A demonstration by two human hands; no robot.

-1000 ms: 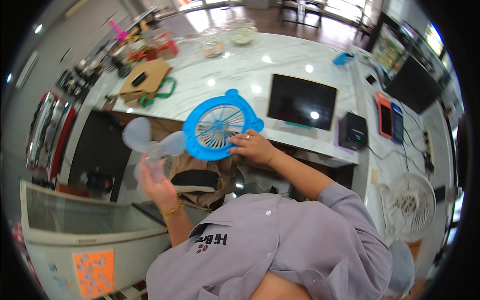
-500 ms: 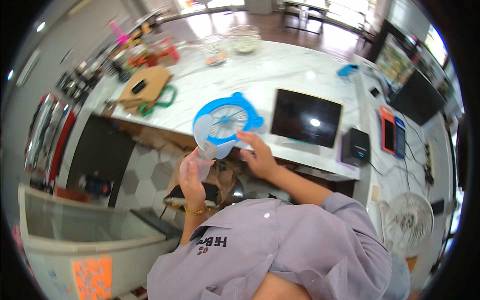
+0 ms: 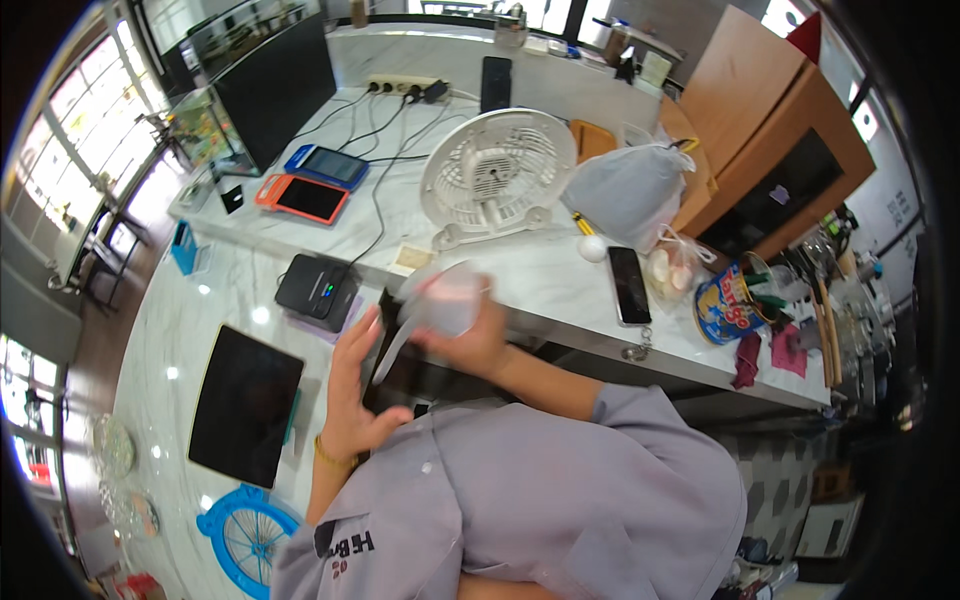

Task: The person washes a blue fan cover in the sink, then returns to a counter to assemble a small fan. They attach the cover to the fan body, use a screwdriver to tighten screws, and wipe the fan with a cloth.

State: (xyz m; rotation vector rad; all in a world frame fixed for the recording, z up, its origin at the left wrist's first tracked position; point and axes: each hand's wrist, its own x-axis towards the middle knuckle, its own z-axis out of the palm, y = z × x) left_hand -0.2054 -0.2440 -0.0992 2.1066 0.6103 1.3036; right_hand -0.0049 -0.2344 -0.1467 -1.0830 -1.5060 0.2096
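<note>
The left hand (image 3: 352, 395) is open, fingers spread, just beside a clear plastic fan blade (image 3: 435, 305) that the right hand (image 3: 478, 340) grips. The blade is held above the marble surface (image 3: 560, 275), in front of the white fan (image 3: 495, 175). Left of the blade sits a small black box (image 3: 318, 287); the blue fan guard (image 3: 245, 530) lies nearer, at lower left.

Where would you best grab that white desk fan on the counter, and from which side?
Probably by the round grille rim of the white desk fan, from above. It stands upright on a flat base on the marble counter, so the top edge is free. A grey bag crowds its right side and a cable runs along its left. The left hand and right hand are busy with a translucent fan blade.
</note>
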